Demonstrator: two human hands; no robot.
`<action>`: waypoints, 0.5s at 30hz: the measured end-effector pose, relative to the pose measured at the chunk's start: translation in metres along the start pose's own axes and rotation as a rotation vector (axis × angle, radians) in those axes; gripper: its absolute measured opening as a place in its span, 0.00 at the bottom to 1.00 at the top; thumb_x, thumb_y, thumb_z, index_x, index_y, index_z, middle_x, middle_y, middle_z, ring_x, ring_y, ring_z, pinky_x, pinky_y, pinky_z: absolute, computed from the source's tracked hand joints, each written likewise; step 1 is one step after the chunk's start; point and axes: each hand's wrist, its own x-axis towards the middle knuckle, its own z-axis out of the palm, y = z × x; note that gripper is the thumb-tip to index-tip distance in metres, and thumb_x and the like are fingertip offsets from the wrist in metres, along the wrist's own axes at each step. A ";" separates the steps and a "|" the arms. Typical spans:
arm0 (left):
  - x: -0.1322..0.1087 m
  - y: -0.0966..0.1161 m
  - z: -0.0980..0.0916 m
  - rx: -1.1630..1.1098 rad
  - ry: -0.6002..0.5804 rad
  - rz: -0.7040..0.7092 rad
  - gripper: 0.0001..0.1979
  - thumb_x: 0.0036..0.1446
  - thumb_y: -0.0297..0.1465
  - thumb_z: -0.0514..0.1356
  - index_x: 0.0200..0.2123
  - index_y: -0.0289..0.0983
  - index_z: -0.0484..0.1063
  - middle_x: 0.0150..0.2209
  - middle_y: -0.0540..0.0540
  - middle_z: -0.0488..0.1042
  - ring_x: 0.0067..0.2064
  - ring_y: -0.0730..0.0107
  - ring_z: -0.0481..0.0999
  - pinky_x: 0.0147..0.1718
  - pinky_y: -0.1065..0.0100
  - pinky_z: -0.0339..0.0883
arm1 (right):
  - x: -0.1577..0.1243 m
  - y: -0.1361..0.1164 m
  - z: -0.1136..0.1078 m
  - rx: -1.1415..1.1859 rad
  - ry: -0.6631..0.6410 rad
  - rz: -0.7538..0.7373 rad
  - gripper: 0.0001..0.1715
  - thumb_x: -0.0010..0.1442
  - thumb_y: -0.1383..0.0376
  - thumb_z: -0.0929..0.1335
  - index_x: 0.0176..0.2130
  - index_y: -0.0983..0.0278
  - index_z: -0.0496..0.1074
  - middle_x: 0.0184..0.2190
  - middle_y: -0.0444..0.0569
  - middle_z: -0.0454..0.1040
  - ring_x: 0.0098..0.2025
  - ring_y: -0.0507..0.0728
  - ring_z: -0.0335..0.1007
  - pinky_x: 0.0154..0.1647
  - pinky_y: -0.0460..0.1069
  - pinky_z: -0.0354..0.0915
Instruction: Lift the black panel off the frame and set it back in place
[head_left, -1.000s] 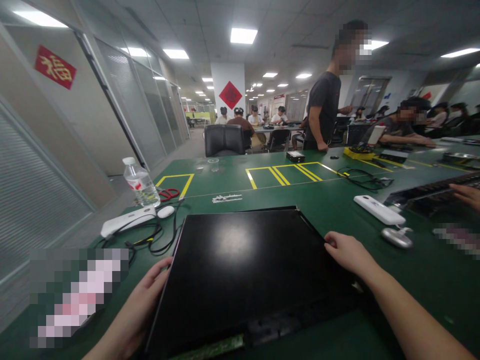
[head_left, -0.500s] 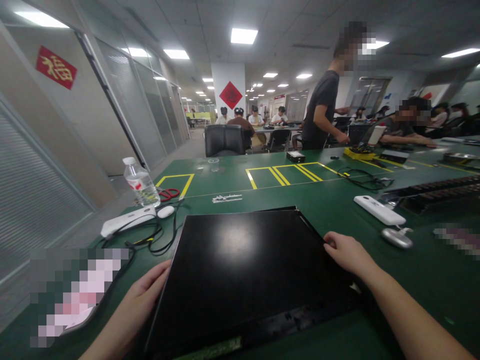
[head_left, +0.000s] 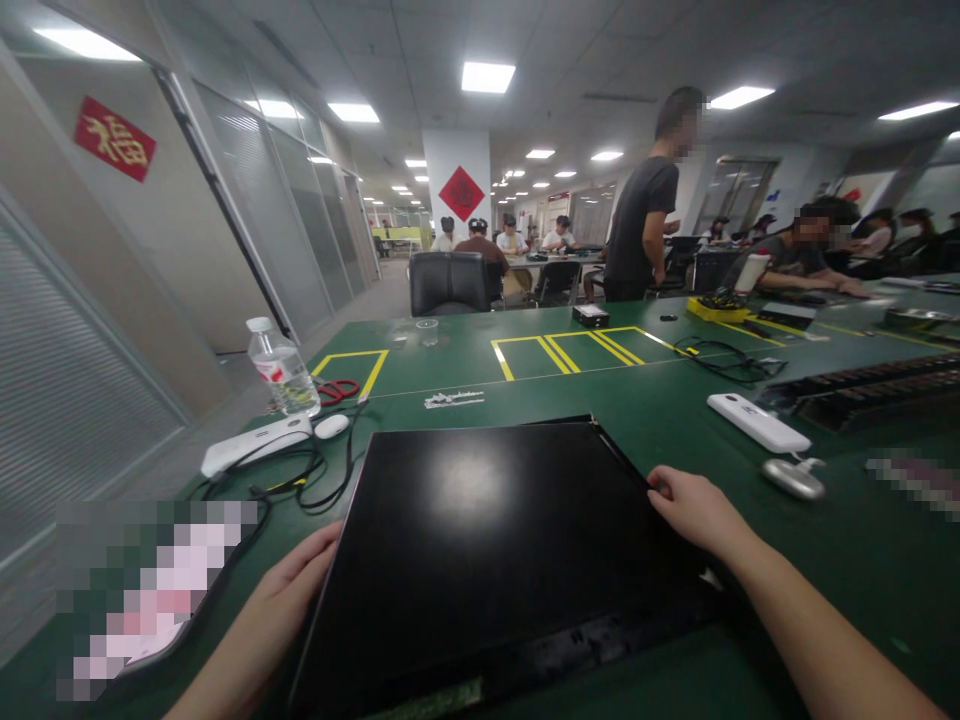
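A large black display panel (head_left: 510, 560) lies in front of me, its glossy face up and reflecting a ceiling light. Along its near edge a strip of green circuit board (head_left: 442, 697) shows. A dark frame (head_left: 621, 450) sticks out from under the panel at the far right. My left hand (head_left: 304, 570) grips the left edge, with its fingertips hidden behind that side. On the right side, my right hand (head_left: 686, 505) is closed on the edge of the dark frame, thumb and fingers bent together.
On the left of the green table (head_left: 420, 370) stand a water bottle (head_left: 281, 365), red-handled scissors (head_left: 339, 390), a white power bank (head_left: 259, 445) and black cables. To the right lie another white power bank (head_left: 757, 423) and a silver mouse-shaped thing (head_left: 793, 478). A person (head_left: 641, 220) stands beyond the table.
My hands and the panel look the same as before. The standing person across the table has turned away somewhat and lowered an arm.
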 end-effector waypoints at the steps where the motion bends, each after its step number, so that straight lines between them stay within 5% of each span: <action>1: -0.002 0.002 0.001 -0.012 -0.005 -0.006 0.24 0.39 0.43 0.74 0.43 0.46 0.82 0.44 0.46 0.85 0.51 0.45 0.81 0.34 0.64 0.78 | 0.000 0.000 0.000 -0.001 -0.005 -0.001 0.12 0.61 0.64 0.63 0.41 0.61 0.74 0.35 0.49 0.80 0.37 0.58 0.75 0.34 0.49 0.58; 8: -0.013 0.012 0.012 -0.153 -0.034 -0.071 0.23 0.43 0.37 0.70 0.47 0.45 0.81 0.49 0.45 0.84 0.53 0.42 0.80 0.41 0.58 0.78 | -0.002 -0.002 -0.001 -0.001 -0.012 0.007 0.13 0.61 0.63 0.62 0.40 0.61 0.74 0.36 0.50 0.80 0.39 0.59 0.75 0.35 0.49 0.59; 15: -0.002 -0.003 0.003 -0.159 -0.020 0.049 0.30 0.44 0.44 0.72 0.51 0.40 0.80 0.51 0.41 0.83 0.55 0.38 0.78 0.50 0.52 0.75 | -0.003 -0.005 -0.003 0.000 -0.017 0.003 0.12 0.61 0.64 0.61 0.40 0.61 0.73 0.35 0.50 0.79 0.37 0.58 0.74 0.35 0.49 0.59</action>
